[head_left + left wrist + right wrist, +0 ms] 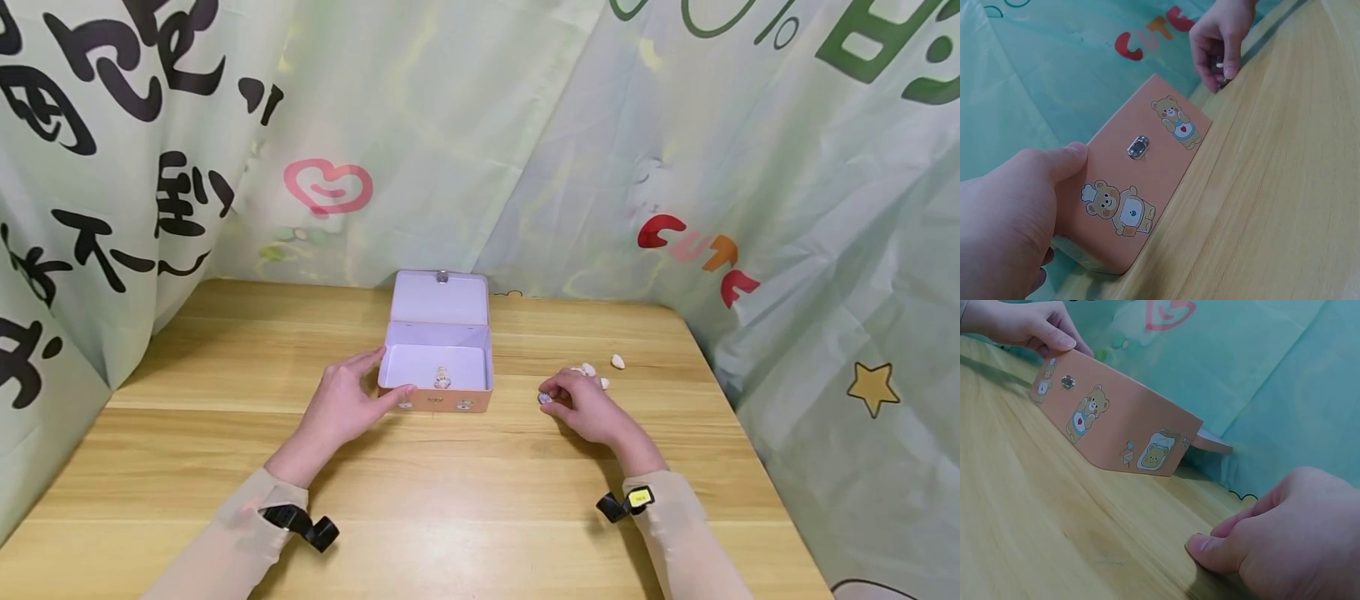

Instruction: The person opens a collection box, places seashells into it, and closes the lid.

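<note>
An orange tin box (474, 402) with a lilac inside stands on the table, its lid (440, 298) tipped back. Printed bears and a metal clasp (1139, 147) mark its front. My left hand (347, 404) holds the box at its left front corner, the thumb on the front rim and the fingers along the left side. Inside lies a small beige-and-white piece (442, 378). To the right of the box, my right hand (588, 408) pinches a small bluish patterned piece (544, 398) between thumb and fingers, low over the table; in the right wrist view the hand hides it.
Several small white pebble-like pieces, one (617, 362) lying apart, are on the wooden table (450, 517) beyond my right hand. A printed cloth curtain (450, 150) hangs behind the table and along its sides.
</note>
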{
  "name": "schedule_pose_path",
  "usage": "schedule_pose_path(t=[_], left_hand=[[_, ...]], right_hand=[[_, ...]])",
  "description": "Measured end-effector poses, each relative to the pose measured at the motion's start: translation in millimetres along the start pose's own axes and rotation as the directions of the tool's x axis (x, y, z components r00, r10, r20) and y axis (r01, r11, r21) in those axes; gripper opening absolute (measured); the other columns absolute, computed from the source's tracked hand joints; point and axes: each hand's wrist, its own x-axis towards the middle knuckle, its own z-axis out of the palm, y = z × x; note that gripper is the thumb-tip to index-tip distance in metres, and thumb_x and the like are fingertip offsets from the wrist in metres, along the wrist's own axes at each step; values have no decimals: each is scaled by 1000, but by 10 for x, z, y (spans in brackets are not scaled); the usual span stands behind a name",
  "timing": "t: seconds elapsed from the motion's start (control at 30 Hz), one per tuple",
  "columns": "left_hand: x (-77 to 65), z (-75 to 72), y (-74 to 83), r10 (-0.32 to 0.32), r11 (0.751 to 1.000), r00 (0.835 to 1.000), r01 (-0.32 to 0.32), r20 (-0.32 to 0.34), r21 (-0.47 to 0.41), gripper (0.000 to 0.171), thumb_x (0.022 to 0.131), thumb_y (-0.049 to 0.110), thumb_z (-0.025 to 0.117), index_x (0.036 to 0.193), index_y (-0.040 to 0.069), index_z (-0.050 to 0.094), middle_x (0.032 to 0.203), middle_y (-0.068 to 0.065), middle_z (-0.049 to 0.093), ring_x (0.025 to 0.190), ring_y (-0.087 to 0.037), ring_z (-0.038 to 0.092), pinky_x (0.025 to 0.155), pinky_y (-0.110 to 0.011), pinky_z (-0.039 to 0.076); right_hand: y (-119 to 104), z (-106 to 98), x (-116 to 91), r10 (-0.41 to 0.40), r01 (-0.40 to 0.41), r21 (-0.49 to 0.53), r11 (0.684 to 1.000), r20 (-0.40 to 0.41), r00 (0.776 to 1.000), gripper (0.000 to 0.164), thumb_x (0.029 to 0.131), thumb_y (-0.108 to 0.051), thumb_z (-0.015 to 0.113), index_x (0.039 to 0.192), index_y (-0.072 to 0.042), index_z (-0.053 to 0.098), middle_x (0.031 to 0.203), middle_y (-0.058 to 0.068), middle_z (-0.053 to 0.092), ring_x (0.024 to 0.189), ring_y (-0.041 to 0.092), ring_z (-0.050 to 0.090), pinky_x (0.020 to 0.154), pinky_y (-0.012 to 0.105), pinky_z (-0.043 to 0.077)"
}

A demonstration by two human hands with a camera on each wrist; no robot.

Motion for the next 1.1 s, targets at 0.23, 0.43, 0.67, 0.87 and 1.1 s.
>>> schedule_pose_path(t=[0.23, 0.43, 0.67, 0.87, 1.1], left_hand=[[6, 3, 6, 4, 1000, 1000, -4, 1, 0, 90, 83, 56, 88, 141, -8, 62, 141, -23, 62, 129, -45, 61, 100, -57, 54], [7, 6, -1, 41, 999, 999, -41, -11, 2, 90, 83, 57, 88, 140, -8, 63, 138, -25, 63, 127, -46, 62, 102, -59, 52], [1, -2, -14, 48, 999, 999, -48, -16, 3, 91, 83, 59, 87, 140, -8, 63, 138, -26, 63, 127, -47, 61, 104, -62, 50], [4, -6, -8, 43, 999, 999, -43, -13, 5, 91, 83, 58, 87, 141, -8, 62, 138, -26, 63, 127, -47, 61, 104, -61, 50], [6, -11, 0, 28, 1000, 1000, -28, -2, 2, 94, 83, 61, 86, 142, -8, 61, 139, -26, 62, 128, -48, 60, 105, -62, 49]], right_hand=[[-48, -23, 12, 32, -33, 14, 999, 27, 999, 11, 98, -8, 77, 107, -7, 70, 99, 0, 64, 93, 18, 60, 90, 44, 45], [-96, -43, 38, 73, -73, 88, 993, 1, 997, 14, 101, -5, 72, 114, -6, 67, 100, -1, 67, 96, 18, 62, 89, 43, 49], [-166, -102, 79, 54, -49, 145, 988, -33, 998, 23, 103, -2, 68, 126, -2, 69, 100, 4, 71, 87, 22, 61, 72, 31, 48], [-224, -134, 110, 85, -78, 171, 982, -37, 996, 27, 104, -1, 65, 131, 0, 69, 101, 5, 73, 82, 23, 59, 71, 31, 50], [-291, -187, 179, 72, -54, 221, 974, -73, 995, 29, 104, -1, 65, 133, 2, 69, 111, 7, 75, 92, 22, 65, 77, 33, 55]])
